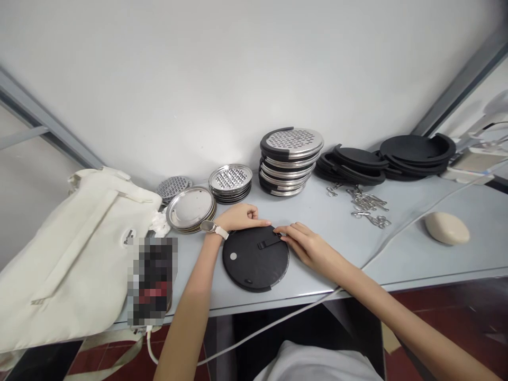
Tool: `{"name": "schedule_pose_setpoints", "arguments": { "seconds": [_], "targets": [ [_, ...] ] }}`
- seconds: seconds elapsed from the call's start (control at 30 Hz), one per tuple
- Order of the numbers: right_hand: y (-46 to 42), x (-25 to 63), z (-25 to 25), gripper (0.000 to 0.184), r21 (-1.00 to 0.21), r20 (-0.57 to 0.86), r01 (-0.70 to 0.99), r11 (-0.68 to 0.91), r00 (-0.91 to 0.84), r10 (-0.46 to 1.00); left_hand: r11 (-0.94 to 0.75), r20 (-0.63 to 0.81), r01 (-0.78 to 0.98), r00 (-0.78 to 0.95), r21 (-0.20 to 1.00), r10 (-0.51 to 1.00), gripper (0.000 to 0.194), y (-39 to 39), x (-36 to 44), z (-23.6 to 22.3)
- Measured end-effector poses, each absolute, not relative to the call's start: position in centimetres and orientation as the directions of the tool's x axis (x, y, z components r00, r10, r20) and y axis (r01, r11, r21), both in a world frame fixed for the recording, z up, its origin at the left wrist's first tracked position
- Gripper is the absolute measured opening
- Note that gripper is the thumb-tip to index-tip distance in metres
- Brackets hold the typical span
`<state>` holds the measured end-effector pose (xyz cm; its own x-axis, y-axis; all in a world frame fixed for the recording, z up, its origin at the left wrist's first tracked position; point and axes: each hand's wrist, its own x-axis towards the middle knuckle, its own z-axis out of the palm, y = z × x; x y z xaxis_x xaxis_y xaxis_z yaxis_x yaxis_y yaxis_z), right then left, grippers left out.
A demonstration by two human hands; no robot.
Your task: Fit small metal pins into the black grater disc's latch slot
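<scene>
A black round disc (254, 270) lies on the table in front of me. It has a pale round spot on its left side and a small slot near its lower edge. A short black strap (269, 242) runs toward its upper right rim. My left hand (242, 216) rests at the far rim, thumb stretched along the edge and fingers curled. At the upper right rim, my right hand (304, 242) pinches the outer end of the strap; its fingertips partly hide that spot. The two hands nearly meet there.
Behind are metal grater discs (230, 180), plain metal discs (190, 207) and a tall stack of black-rimmed graters (291, 159). Black round holders (416, 151), small metal hooks (367, 201), a beige rounded object (447, 228) and a white cable (381, 259) lie right. A cream bag (79, 254) lies left.
</scene>
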<state>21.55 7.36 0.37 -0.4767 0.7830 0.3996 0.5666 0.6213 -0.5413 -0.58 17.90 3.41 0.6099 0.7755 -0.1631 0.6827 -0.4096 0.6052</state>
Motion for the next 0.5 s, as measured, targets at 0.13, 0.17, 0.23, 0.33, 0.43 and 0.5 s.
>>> {"name": "schedule_pose_setpoints", "arguments": {
  "seconds": [0.13, 0.17, 0.23, 0.33, 0.43, 0.5],
  "targets": [
    [7.32, 21.54, 0.34, 0.022, -0.541, 0.402, 0.570, 0.619, -0.471, 0.785, -0.408, -0.164, 0.681, 0.611, 0.608, 0.775, 0.049, 17.93, -0.60, 3.34],
    [7.32, 21.55, 0.33, 0.021, -0.545, 0.402, 0.571, 0.615, -0.466, 0.788, -0.409, -0.163, 0.681, 0.611, 0.608, 0.775, 0.049, 17.94, -0.61, 3.32],
    [7.33, 21.58, 0.30, 0.019, -0.559, 0.404, 0.563, 0.609, -0.456, 0.793, -0.412, -0.161, 0.681, 0.612, 0.606, 0.775, 0.049, 17.97, -0.63, 3.29],
    [7.32, 21.65, 0.25, 0.017, -0.583, 0.410, 0.541, 0.607, -0.449, 0.794, -0.412, -0.160, 0.682, 0.610, 0.604, 0.776, 0.049, 17.99, -0.65, 3.31],
    [7.26, 21.67, 0.20, 0.018, -0.602, 0.402, 0.546, 0.583, -0.423, 0.812, -0.412, -0.165, 0.685, 0.611, 0.601, 0.775, 0.050, 18.00, -0.67, 3.35],
    [7.22, 21.67, 0.18, 0.021, -0.612, 0.396, 0.556, 0.563, -0.401, 0.826, -0.415, -0.164, 0.686, 0.612, 0.598, 0.774, 0.050, 18.01, -0.70, 3.35]
  ]
}}
